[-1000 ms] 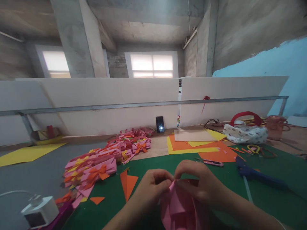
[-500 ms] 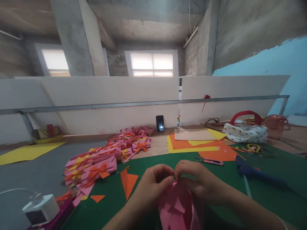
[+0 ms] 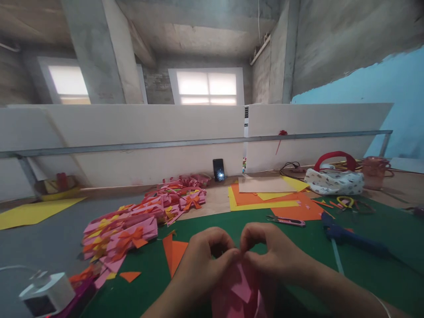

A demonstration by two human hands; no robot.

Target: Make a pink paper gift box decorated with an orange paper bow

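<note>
Currently a folded pink paper piece (image 3: 240, 293) is pinched at its top edge between the left hand (image 3: 202, 260) and the right hand (image 3: 274, 254), the fingers of both closed tight on it, thumbs and forefingers meeting low at the centre above the green mat (image 3: 298, 247). Much of the paper is hidden behind the knuckles, so the crease line cannot be judged. A crooked fold could be set if the pinch is uneven, and the thin paper may be torn if the edge is pulled apart. The orange offcuts (image 3: 175, 254) just beside the left wrist could be swept off the counter.
</note>
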